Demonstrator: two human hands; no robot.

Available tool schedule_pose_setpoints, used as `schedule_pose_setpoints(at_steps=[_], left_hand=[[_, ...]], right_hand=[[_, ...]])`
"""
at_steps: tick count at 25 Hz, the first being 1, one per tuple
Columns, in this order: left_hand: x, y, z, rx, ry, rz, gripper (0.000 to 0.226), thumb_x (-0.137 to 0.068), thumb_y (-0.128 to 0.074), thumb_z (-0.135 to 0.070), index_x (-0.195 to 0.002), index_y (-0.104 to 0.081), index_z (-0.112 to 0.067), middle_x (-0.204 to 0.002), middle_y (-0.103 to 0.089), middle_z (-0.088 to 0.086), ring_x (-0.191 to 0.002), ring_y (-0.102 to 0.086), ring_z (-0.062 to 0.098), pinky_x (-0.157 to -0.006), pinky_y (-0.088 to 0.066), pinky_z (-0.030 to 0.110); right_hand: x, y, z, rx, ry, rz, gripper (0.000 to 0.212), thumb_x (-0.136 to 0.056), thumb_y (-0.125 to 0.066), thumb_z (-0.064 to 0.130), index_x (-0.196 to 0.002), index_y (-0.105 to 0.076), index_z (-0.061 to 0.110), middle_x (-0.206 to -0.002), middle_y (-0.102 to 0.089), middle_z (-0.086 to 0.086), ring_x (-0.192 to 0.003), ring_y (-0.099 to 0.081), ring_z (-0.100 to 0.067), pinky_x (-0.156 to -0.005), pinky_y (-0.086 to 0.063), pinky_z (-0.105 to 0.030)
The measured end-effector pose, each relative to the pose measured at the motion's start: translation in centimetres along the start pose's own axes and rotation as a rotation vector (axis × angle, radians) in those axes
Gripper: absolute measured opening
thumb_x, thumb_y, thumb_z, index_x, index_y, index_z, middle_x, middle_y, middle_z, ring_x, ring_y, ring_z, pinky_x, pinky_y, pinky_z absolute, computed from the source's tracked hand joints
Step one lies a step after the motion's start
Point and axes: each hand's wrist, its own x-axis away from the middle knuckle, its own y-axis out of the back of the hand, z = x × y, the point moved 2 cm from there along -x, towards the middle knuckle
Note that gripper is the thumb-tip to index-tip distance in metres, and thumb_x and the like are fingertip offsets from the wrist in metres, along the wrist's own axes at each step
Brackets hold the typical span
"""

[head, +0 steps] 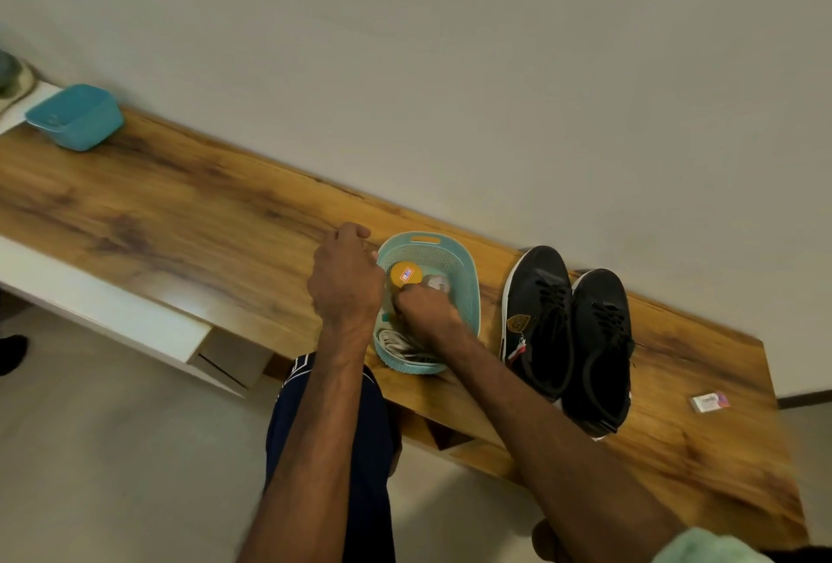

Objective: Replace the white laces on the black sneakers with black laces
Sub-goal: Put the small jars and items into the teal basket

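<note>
Left grip (344, 281) curled on basket (472, 292) rim

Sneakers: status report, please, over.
Left hand curled at basket rim, right hand inside it, grips unclear. Sneakers carry black laces. White laces lie in basket.

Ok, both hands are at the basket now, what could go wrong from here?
The basket sits at the front edge of the desk; the right hand digging in it could tip it off. The jar is right by that hand and may get knocked. The sneakers reach the same edge, beside the right forearm; a nudge might drop them.
</note>
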Motion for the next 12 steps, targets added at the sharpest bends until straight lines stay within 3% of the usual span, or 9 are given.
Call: schedule_pose_setpoints(at_steps=[9,12], left_hand=[[0.0,-0.1,0.5,-0.033,-0.031,0.006,0.031,-0.093,-0.063,-0.014,-0.123,-0.058,-0.018,-0.124,-0.060,0.001,-0.112,-0.058,0.022,-0.079,-0.045,0.036],[-0.2,-0.4,0.4,-0.047,-0.054,0.028,0.033,-0.093,-0.061,-0.010,-0.125,-0.058,-0.017,-0.123,-0.061,0.001,-0.112,-0.058,0.022,-0.082,-0.047,0.039]], right_hand=[[0.2,0.7,0.3,-0.014,-0.026,0.011,0.023,-0.095,-0.053,0.003,-0.115,-0.063,0.000,-0.114,-0.066,-0.018,-0.104,-0.064,-0.034,-0.086,-0.053,-0.045],[2.5,3.0,-1.1,-0.196,-0.073,-0.187,0.022,-0.094,-0.057,0.004,-0.114,-0.065,0.006,-0.112,-0.066,-0.011,-0.102,-0.063,-0.027,-0.085,-0.051,-0.038]])
